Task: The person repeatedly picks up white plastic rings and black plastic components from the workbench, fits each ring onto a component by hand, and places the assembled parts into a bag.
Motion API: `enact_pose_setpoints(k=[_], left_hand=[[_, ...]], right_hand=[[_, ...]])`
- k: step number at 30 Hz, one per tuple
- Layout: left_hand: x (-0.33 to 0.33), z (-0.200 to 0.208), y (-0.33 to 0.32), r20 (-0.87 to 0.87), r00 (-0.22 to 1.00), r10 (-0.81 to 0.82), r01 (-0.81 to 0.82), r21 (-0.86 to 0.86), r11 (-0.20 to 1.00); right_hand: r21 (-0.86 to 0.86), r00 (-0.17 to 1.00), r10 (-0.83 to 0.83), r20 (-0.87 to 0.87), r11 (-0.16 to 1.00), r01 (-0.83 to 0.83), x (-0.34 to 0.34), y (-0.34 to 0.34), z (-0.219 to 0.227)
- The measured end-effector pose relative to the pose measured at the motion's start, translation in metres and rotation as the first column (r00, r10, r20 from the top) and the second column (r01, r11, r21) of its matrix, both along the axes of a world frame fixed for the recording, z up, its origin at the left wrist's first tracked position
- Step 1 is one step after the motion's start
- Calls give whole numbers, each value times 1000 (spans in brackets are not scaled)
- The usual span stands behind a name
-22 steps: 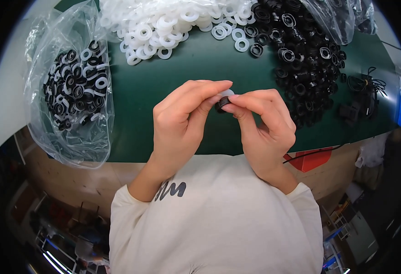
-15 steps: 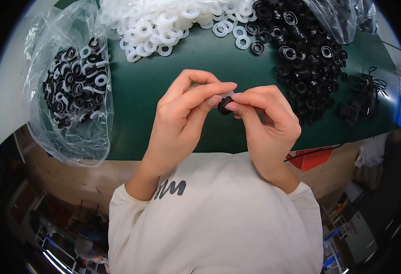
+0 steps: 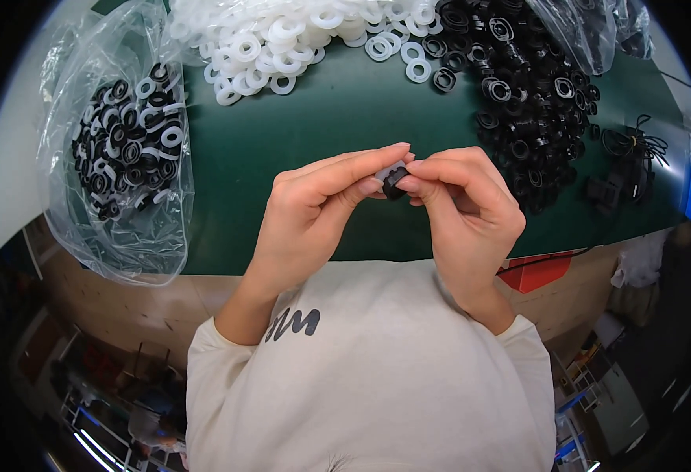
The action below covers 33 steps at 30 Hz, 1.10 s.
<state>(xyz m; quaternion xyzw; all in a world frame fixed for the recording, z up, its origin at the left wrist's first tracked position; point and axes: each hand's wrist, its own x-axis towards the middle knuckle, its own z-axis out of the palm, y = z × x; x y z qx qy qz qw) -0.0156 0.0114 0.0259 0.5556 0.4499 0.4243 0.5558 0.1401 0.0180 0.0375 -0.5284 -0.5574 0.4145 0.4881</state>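
Note:
In front of my chest, both hands meet over the green table. Between thumb and fingers, my left hand (image 3: 306, 208) pinches a translucent white ring (image 3: 393, 167), mostly covered by the fingertips. My right hand (image 3: 473, 208) grips a small black ring-shaped part (image 3: 395, 183) from its right side. The two pieces touch each other; how far one sits in the other is hidden. Beyond my hands lies a heap of white rings (image 3: 282, 51), and to its right a pile of black ring parts (image 3: 530, 118).
On the left, a clear plastic bag (image 3: 160, 248) holds many black parts with white rings on or among them. Another clear bag (image 3: 581, 31) lies at the far right. A coiled black cable (image 3: 635, 145) rests near the table's right side. Something red (image 3: 536, 274) shows below the near edge.
My left fingers have straightened and drawn together over the white ring. The black part has tilted and shifted slightly right; my right hand has moved a little right as well.

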Motion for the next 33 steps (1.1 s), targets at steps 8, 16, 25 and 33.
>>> enact_pose_setpoints(k=[8, 16, 25, 33], left_hand=[[14, -5, -8, -146, 981, 127, -97, 196, 976], [15, -14, -19, 130, 925, 356, -356, -25, 934], [3, -13, -27, 18, 954, 300, -300, 62, 952], [-139, 5, -3, -396, 399, 827, -746, 384, 544]], right_hand=[[-175, 986, -5, -169, 984, -25, -3, 2, 0], [-86, 994, 99, -35, 991, -102, -10, 0, -2], [-127, 953, 215, -212, 961, -245, -14, -7, -9], [140, 868, 120, 482, 967, -212, 5, 48, -36]])
